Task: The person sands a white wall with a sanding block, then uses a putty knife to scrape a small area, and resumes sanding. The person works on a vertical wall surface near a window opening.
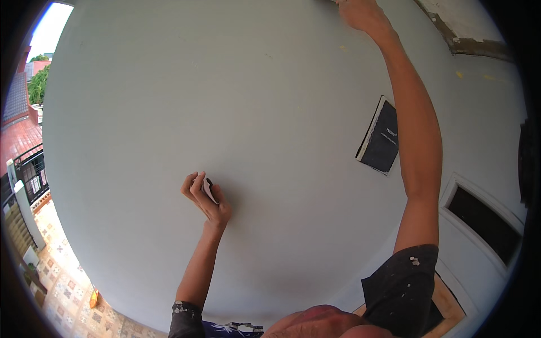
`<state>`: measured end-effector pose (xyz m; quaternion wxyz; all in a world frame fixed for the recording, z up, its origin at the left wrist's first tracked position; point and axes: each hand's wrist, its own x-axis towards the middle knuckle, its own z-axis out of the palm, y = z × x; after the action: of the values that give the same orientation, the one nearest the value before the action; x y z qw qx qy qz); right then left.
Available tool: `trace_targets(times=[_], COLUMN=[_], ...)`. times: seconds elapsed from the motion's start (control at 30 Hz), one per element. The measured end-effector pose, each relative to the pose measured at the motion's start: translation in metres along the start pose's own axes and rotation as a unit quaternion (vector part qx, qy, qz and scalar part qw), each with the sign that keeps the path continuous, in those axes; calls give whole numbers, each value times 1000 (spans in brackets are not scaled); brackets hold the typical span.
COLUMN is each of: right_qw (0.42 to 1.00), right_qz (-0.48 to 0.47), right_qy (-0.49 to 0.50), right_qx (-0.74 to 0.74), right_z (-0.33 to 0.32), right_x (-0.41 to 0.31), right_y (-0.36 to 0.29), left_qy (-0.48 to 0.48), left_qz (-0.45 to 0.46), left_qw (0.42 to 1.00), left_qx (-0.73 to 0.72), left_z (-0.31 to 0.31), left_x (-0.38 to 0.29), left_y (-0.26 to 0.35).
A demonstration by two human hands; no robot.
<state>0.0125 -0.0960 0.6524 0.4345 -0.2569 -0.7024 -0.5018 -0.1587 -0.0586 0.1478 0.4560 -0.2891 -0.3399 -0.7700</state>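
In front of me spreads a wide, smooth grey-painted wall [253, 118]. My left hand [208, 198] is raised before its middle, fingers curled around a small white object with a dark edge [209, 190], whose kind I cannot tell. My right hand [364, 13] reaches up to the top edge of the view, close to the wall. Part of a thin, flat tool [331, 1] shows at its fingertips; the rest is cut off by the picture's edge. Behind my right forearm, a dark rectangular panel with a white edge [380, 139] bears writing and is partly covered.
A rough, unpainted edge [477, 47] borders a pale area at the upper right. Below it on the right stands a white frame around a dark opening [484, 224]. Patterned floor tiles [63, 270], an orange object [94, 298] and a metal railing [31, 169] lie at the left.
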Motion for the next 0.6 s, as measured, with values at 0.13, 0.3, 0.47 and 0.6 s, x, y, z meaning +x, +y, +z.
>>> trace_targets(times=[0.13,0.3,0.47,0.6], right_qw=[992,993,992,996], right_qz=[9,54,87,68], right_qy=[-111,1,-25,-27], right_qx=[-63,101,86,57], right_z=[-9,-2,0,11], right_x=[-1,-15,0,-1], right_y=[-3,-17,-25,-26], left_qy=[6,12,11,7], left_qz=[-34,-9,-10,-43], left_qw=[999,1000,1000,998], left_qx=[-21,5,-3,-36], left_z=[7,9,8,10], left_x=[2,6,1,-5], left_y=[5,6,2,-1])
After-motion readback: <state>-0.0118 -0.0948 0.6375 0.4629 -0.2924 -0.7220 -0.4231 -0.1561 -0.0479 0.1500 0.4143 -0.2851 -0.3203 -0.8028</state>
